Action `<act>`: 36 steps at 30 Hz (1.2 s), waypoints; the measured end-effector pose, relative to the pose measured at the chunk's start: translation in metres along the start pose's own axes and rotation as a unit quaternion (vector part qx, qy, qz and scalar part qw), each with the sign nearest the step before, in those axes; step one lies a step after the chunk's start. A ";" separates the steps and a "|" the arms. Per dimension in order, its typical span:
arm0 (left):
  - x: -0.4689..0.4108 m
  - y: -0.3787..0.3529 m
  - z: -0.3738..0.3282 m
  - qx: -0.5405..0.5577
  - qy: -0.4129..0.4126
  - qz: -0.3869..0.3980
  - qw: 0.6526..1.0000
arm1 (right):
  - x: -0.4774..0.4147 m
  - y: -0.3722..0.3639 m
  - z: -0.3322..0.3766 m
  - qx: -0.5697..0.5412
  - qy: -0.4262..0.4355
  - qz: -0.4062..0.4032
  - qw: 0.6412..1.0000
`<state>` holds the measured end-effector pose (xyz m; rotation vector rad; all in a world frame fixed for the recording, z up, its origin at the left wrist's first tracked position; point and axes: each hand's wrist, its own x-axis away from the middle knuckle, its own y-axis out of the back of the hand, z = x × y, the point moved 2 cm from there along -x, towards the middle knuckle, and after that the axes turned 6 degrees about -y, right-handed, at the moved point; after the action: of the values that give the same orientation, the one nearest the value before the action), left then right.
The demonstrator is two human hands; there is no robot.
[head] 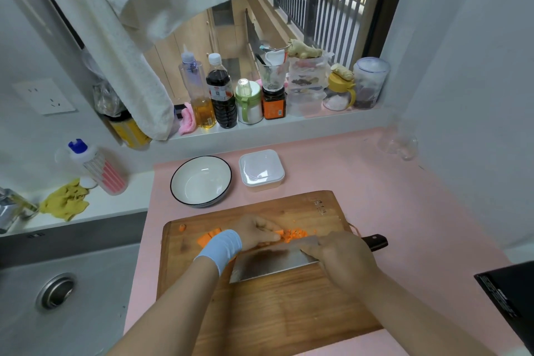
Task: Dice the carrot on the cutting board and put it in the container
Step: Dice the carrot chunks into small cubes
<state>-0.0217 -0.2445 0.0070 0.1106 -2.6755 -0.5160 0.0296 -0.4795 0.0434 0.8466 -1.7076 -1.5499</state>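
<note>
The carrot (291, 235) lies on the cutting board (260, 309), near the far side of it, partly already cut into small orange cubes. Some bigger carrot pieces (208, 237) lie on the board to the left of the cubes, and one small carrot bit (181, 227) lies alone near the far left corner of the board. The left hand (257, 233) rests on the board with its fingers curled down and together on the carrot, pressing it in place; a light blue band (221, 247) is around this wrist. The right hand (344, 257) is closed around the handle of a knife (274, 264), and the dark end of the handle sticks out past the right edge of the board. The wide blade lies just beside the left hand's fingers, on the near side of them, with its cutting edge toward the carrot. Behind the board, on the pink counter (404, 196), stands a white bowl with a dark rim (201, 180), which is empty. To the right of the bowl, also behind the board, stands a square white container (261, 170) with its lid on.
</note>
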 end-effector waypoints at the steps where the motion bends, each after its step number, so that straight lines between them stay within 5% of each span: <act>1: -0.003 -0.007 -0.007 -0.021 -0.001 0.019 1.000 | 0.001 0.003 0.002 -0.009 0.003 -0.009 1.000; 5: -0.014 -0.024 -0.021 -0.111 0.004 -0.001 0.994 | 0.005 0.013 0.006 -0.005 0.012 -0.033 0.999; 18: 0.017 0.040 0.021 0.012 0.054 -0.250 0.967 | 0.025 0.009 -0.006 -0.167 -0.128 0.049 0.976; 23: 0.027 0.018 0.040 -0.058 0.046 -0.225 0.972 | 0.023 0.002 0.002 -0.231 -0.261 0.084 0.934; 27: 0.039 -0.007 0.042 -0.130 -0.066 -0.120 0.982 | 0.020 -0.001 0.010 -0.274 -0.310 0.079 0.907; 31: 0.043 -0.021 0.045 -0.265 -0.200 -0.107 0.937 | 0.016 0.000 0.021 -0.310 -0.341 0.101 0.882; 36: 0.038 -0.033 0.054 -0.317 -0.261 -0.100 0.906 | 0.016 0.001 0.038 -0.331 -0.351 0.110 0.869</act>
<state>-0.0783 -0.2626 -0.0367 0.0586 -2.8334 -1.6564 -0.0108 -0.4717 0.0432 -0.3012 -1.4418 -2.2234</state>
